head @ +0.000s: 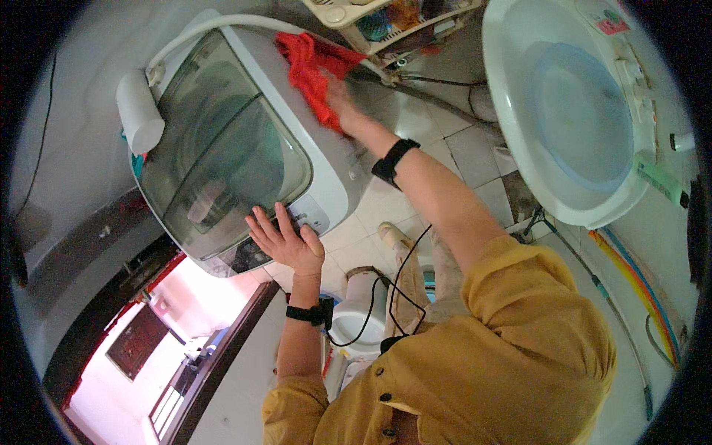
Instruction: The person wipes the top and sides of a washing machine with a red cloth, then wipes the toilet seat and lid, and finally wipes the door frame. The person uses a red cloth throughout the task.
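A top-loading washing machine (328, 192) with a see-through lid (239, 133) stands before me. Against its side panel, my right hand (338, 100) presses a crumpled red cloth (308, 72); the hand is slightly blurred and its fingers are partly hidden by the cloth. My left hand (289, 242) rests flat with fingers spread on the front of the machine's top, over the edge of the control panel (250, 256). Nothing is held in it. Through the lid, the drum shows dimly. A white roll or cylinder (140, 114) sits at the lid's far left edge.
At right is a white washbasin (500, 83) with a green tube (659, 181) on its rim. A cream plastic rack (361, 33) stands at the top. A pale hose (250, 21) curves behind the machine. Below are a white toilet-like bowl (356, 328) and a dangling black cable (370, 311).
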